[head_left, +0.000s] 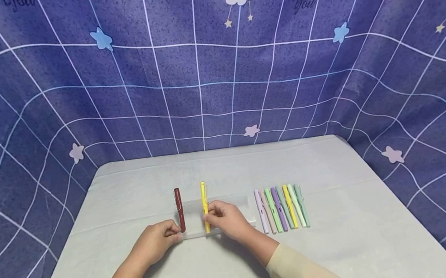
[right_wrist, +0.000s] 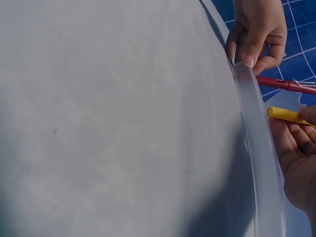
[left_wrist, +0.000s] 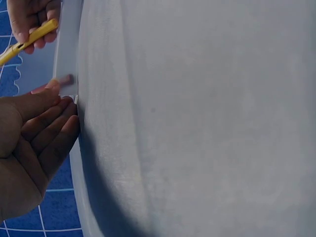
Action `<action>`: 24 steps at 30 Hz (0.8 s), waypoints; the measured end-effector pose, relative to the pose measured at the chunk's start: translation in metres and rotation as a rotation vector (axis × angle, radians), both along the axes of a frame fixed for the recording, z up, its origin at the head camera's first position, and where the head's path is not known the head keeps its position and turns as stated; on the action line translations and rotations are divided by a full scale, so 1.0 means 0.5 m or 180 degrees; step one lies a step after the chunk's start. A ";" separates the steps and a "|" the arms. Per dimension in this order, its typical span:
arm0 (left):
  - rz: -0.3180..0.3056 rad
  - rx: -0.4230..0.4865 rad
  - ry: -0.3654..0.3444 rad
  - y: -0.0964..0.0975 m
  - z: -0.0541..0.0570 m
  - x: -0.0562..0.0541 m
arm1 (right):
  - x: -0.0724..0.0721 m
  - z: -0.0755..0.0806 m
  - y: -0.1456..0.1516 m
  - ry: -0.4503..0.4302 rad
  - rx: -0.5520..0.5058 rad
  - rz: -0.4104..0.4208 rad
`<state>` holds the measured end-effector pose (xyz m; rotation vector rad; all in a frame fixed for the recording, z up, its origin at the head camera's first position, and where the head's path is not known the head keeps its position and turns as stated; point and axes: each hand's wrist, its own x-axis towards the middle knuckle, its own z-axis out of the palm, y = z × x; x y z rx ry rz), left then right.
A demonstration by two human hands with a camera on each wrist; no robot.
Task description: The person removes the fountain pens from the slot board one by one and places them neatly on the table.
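The clear holder (right_wrist: 264,158) looks like smooth translucent plastic, faintly frosted along its front strip. The dark red pen (head_left: 179,210) and yellow pen (head_left: 204,196) appear to be smooth plastic (the red one's clip (right_wrist: 303,83) shines like metal wire), as do the pastel pens (head_left: 285,207). The white table covering (head_left: 138,194) is matt and lightly creased; the backdrop (head_left: 179,61) is printed, matt cloth.

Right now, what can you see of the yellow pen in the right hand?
The yellow pen looks like plastic: slim, with a clip and a dark barrel slot. The right hand pinches it, clip end pointing away from the person, over the clear holder. Whether it touches the holder is unclear.
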<state>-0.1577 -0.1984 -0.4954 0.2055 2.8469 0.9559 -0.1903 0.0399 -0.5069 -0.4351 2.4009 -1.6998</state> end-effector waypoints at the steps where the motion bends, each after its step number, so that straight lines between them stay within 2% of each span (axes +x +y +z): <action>1: -0.0007 -0.0006 0.0011 0.000 0.000 0.000 | 0.000 0.000 0.004 0.0000 -0.0004 -0.0003; 7: -0.0029 -0.0044 0.0052 -0.002 -0.002 0.000 | 0.000 -0.001 0.025 -0.0057 -0.0042 -0.0043; 24: 0.0006 -0.0009 -0.0045 -0.001 -0.001 0.002 | 0.006 -0.006 0.083 -0.0052 -0.0058 -0.0208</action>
